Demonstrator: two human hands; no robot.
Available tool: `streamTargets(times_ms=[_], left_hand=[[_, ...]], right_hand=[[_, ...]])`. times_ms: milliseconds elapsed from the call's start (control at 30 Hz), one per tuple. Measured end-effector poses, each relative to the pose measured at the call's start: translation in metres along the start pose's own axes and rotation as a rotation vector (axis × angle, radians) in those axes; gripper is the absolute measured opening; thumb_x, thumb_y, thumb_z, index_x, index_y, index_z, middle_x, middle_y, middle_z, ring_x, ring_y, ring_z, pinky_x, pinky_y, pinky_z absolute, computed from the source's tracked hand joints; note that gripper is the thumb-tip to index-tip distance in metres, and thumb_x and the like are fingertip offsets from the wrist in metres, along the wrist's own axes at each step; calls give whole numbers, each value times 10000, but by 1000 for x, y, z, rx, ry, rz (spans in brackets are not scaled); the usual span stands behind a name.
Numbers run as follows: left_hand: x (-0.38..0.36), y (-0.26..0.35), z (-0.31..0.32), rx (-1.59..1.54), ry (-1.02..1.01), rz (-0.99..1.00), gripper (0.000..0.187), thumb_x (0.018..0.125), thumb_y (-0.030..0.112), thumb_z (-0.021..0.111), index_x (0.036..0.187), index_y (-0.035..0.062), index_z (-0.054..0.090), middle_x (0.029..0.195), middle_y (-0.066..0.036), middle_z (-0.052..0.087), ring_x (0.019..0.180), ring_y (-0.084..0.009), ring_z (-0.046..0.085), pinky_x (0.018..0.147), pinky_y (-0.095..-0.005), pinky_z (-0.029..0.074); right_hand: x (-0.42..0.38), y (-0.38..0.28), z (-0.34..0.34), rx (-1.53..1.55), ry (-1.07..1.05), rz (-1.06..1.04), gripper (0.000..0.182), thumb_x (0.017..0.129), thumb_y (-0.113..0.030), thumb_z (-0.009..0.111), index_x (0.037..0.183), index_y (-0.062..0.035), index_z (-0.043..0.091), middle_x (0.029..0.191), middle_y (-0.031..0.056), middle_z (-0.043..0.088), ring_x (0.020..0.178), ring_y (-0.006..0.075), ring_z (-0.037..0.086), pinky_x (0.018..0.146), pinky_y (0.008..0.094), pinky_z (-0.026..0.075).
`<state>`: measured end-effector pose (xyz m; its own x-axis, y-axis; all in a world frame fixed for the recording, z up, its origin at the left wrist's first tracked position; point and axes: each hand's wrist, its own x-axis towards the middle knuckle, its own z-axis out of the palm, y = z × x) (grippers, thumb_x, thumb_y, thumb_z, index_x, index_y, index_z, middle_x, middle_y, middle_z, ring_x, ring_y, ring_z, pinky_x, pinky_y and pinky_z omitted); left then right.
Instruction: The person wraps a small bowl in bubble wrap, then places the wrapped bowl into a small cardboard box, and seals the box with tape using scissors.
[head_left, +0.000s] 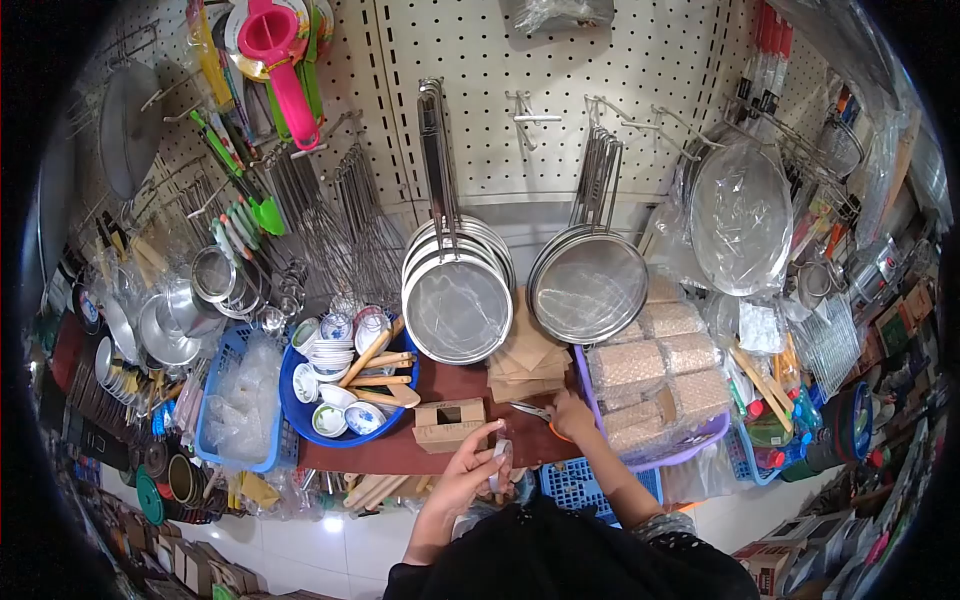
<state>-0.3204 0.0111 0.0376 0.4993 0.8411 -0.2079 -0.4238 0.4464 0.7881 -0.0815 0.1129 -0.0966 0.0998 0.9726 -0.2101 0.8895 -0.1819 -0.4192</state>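
Just in front of the shelf edge, my left hand (pixel 472 474) has its fingers curled around a small roll of clear tape (pixel 501 462). To its right, my right hand (pixel 573 415) grips scissors (pixel 530 409) with orange handles, their blades pointing left over the red-brown shelf (pixel 400 450). A small open cardboard box (pixel 449 424) sits on the shelf beyond my left hand. Flat brown cardboard pieces (pixel 526 362) lie in a stack behind the scissors.
A blue bowl (pixel 335 432) of small dishes and wooden-handled tools stands left. A purple basket (pixel 680 453) holds bubble-wrapped packs at right. Strainers (pixel 458 310) and whisks hang from the pegboard (pixel 480 60). A blue basket (pixel 243 460) holds clear plastic.
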Motion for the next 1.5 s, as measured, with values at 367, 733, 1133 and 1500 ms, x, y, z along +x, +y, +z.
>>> streamTargets(times_ms=[367, 733, 1133, 1500], left_hand=[[4, 3, 1, -177, 117, 95, 601, 956, 12, 493, 1487, 157, 253, 1056, -159, 589, 843, -245, 668, 812, -384, 581], [5, 6, -14, -199, 32, 160, 629, 977, 27, 488, 1500, 196, 181, 1129, -223, 588, 999, -345, 667, 872, -444, 561], [-2, 19, -37, -149, 13, 103, 655, 968, 3, 497, 1513, 193, 188, 1169, -230, 589, 1007, -329, 668, 890, -429, 555], [-9, 34, -49, -54, 4, 18, 649, 953, -2, 531, 1501, 158, 221, 1120, -209, 625, 989, -333, 680, 849, -384, 572]], right_hand=[[-19, 29, 45, -180, 0, -15, 270, 790, -209, 669, 1018, -66, 654, 1066, 195, 640, 1035, 372, 600, 848, 436, 529], [-49, 29, 19, 684, -472, -51, 352, 740, -204, 746, 952, 60, 649, 761, 96, 672, 677, 150, 652, 591, 289, 511], [-72, -29, -84, 478, -285, -459, 586, 771, -433, 780, 1106, 3, 578, 834, 161, 645, 745, 274, 637, 674, 377, 486], [-50, -73, -155, -86, -480, -705, 547, 706, -613, 734, 827, -88, 639, 692, 114, 626, 702, 350, 623, 613, 417, 470]])
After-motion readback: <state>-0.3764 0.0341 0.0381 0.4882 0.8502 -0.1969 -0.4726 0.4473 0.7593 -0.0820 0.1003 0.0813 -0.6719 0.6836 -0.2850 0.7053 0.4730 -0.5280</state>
